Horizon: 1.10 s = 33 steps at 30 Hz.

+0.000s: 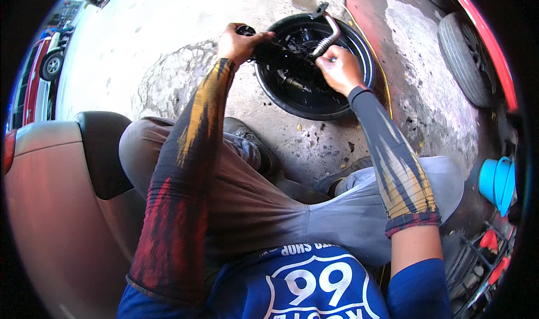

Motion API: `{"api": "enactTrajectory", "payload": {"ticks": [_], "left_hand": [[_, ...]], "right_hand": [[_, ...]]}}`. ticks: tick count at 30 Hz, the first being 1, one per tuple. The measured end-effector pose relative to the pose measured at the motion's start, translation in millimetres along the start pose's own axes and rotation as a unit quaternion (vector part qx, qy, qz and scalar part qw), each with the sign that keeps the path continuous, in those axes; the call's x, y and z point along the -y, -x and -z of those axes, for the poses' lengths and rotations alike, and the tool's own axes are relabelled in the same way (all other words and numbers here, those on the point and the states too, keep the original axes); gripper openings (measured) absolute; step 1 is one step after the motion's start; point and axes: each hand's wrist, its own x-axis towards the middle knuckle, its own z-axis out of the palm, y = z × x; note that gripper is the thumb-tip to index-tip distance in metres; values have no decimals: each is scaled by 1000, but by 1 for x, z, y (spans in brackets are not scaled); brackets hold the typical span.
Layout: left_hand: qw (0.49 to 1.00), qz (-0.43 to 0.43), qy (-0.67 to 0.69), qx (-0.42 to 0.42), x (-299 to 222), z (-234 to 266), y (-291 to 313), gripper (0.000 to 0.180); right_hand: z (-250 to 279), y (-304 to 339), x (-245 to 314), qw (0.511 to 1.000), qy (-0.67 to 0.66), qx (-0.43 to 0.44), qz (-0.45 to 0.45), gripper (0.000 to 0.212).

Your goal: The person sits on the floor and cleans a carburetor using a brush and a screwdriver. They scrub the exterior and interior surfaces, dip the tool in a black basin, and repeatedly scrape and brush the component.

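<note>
Your left hand (pixel 238 42) grips a black part (pixel 270 52) over the basin (pixel 315 115); your right hand (pixel 340 71) is curled beside the bent pipe (pixel 335 31), its hold unclear. The pipe crosses the far rim. A yellow cord (pixel 384 72) runs just right; a tyre (pixel 465 60) and blue bucket (pixel 494 184) stand farther right.

Concrete floor (pixel 168 24): stained. Yellow cord (pixel 384 74) lies across it. Right side: worn tire (pixel 467 60), treaded; light-blue bucket (pixel 495 184) below it. Far left: red vehicle (pixel 35 60), one wheel (pixel 52 65) visible.
</note>
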Motion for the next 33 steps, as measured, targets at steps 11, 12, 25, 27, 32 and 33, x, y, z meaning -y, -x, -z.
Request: {"api": "enactTrajectory", "payload": {"ticks": [11, 12, 25, 27, 32, 33], "left_hand": [[994, -78, -30, -77, 40, -25, -27, 106], [999, -34, 22, -16, 43, -27, -29, 108], [997, -49, -15, -54, 45, -36, -31, 102], [998, -37, -25, -53, 44, -36, -29, 102], [999, -5, -25, -29, 34, -31, -14, 101], [999, -5, -24, -26, 31, -30, -11, 101]], "right_hand": [[-51, 54, 30, 972, 160, 44, 164, 28], [-57, 61, 30, 964, 193, 57, 171, 28], [8, 47, -20, 936, -320, -46, -142, 9], [25, 62, -14, 962, -257, -21, -89, 10], [95, 104, 17, 975, -218, -37, -20, 13], [109, 111, 21, 965, -255, -37, -51, 15]]}}
